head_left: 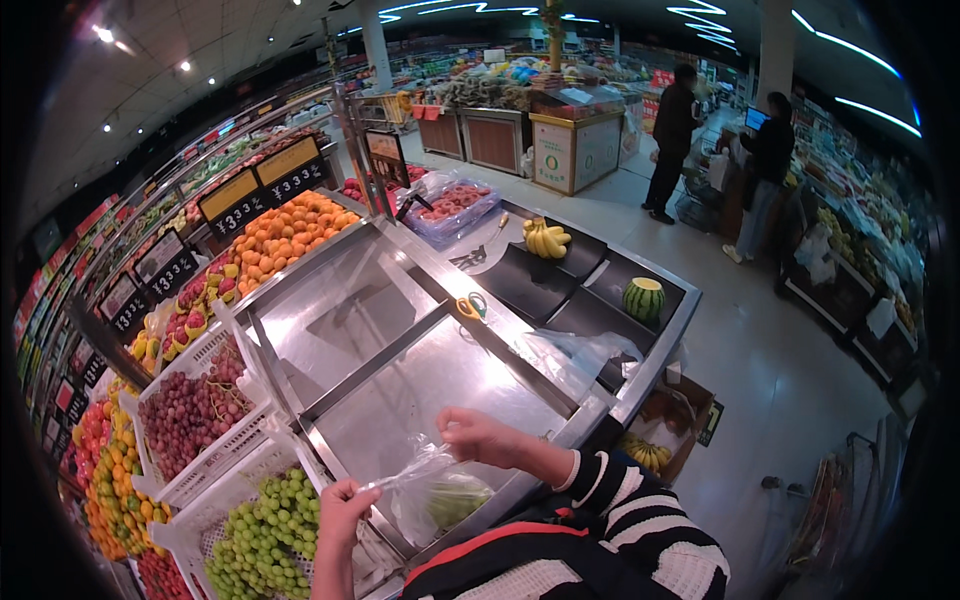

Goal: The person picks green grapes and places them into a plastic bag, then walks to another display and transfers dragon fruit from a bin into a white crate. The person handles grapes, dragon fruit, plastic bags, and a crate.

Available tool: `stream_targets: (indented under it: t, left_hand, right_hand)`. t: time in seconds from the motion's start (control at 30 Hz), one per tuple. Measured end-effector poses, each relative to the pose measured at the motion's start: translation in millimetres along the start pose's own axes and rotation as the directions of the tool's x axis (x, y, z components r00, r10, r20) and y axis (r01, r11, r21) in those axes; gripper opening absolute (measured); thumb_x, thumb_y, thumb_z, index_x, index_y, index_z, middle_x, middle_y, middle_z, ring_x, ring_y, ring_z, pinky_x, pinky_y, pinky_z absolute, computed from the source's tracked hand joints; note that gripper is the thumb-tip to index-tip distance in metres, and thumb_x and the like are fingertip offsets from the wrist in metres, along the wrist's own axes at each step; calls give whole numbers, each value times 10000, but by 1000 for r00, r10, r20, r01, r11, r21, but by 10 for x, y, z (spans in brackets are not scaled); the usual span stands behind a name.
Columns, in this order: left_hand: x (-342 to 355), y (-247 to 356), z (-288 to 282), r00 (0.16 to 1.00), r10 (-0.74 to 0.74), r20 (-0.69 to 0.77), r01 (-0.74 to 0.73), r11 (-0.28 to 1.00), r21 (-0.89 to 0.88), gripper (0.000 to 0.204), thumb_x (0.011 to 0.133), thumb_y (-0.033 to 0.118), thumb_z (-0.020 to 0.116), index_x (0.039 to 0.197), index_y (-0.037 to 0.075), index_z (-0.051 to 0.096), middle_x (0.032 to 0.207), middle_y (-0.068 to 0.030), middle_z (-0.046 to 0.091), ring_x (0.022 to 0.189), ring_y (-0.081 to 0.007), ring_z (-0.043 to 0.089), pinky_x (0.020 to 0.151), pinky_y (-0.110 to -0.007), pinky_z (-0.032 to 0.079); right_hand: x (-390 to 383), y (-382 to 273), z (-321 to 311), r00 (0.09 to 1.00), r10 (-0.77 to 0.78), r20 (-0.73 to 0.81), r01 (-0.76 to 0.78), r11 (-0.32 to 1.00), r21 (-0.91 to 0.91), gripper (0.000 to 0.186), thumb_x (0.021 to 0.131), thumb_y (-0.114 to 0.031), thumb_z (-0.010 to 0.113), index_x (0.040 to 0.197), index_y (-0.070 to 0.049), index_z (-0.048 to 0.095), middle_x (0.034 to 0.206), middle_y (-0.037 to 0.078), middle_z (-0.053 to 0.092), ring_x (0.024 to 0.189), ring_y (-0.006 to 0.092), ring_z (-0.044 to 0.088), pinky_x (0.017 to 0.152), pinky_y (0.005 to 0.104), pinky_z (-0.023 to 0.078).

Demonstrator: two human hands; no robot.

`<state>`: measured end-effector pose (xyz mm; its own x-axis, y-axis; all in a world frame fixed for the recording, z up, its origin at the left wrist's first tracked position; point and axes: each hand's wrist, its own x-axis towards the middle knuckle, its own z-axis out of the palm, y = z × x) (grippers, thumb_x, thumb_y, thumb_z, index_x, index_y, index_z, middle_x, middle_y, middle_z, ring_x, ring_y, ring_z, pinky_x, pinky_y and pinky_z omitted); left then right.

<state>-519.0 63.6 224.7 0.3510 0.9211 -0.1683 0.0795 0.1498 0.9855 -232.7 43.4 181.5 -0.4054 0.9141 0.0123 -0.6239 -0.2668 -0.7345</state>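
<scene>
A clear plastic bag (412,493) with something pale green inside rests at the near corner of the metal display bin. My left hand (345,512) pinches a stretched edge of the bag on its left side. Above the bag, my right hand (482,438) is closed, its fingers gripping the gathered plastic at the upper end. What is in the bag is blurred through the film, so its kind is unclear. Just left of my left hand, green grapes (265,540) fill a white crate (190,535).
Red grapes (190,415) and oranges (285,238) lie along the left. Orange-handled scissors (470,307) sit on the bin's divider. Bananas (546,239), a cut watermelon (644,299) and loose plastic bags (575,360) are on the counter ahead. Two people stand at the far right.
</scene>
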Motion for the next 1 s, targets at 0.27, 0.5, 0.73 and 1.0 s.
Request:
stream_targets:
  t: [0.27, 0.5, 0.73, 1.0]
  left_hand:
    - [-62, -142, -84, 993, 16, -117, -5, 996, 90, 217, 776, 83, 715, 661, 74, 531, 553, 35, 500, 459, -52, 444, 451, -209, 350]
    - [-88, 282, 463, 903, 429, 21, -427, 891, 154, 140, 815, 30, 664, 777, 36, 529, 740, 12, 533, 670, -72, 516, 635, -211, 436]
    - [-41, 280, 315, 812, 584, 29, -555, 755, 347, 984, 625, 237, 827, 1423, 65, 278, 1326, -151, 444, 1233, -288, 445, 1006, -407, 368]
    - [210, 442, 608, 658, 751, -64, -735, 658, 166, 326, 754, 200, 652, 1003, -2, 592, 883, -178, 621, 900, -351, 605, 809, -403, 458]
  right_hand:
    - [55, 304, -394, 901, -13, -434, 94, 982, 166, 224, 845, -111, 670, 1026, -112, 537, 786, 3, 566, 678, 125, 571, 684, 302, 499]
    - [340, 137, 534, 967, -70, 244, 213, 746, -631, 330, 940, -213, 555, 1228, -53, 557, 879, 15, 572, 855, 87, 554, 772, 253, 436]
    - [316, -177, 833, 969, -232, 80, 230, 747, -624, 298, 967, -260, 495, 1150, -40, 580, 906, 24, 599, 757, 122, 572, 605, 242, 457]
    - [649, -1064, 2264, 709, -348, 613, 380, 921, 83, 274, 1024, -235, 400, 808, -68, 412, 847, 43, 460, 735, 153, 468, 626, 245, 451]
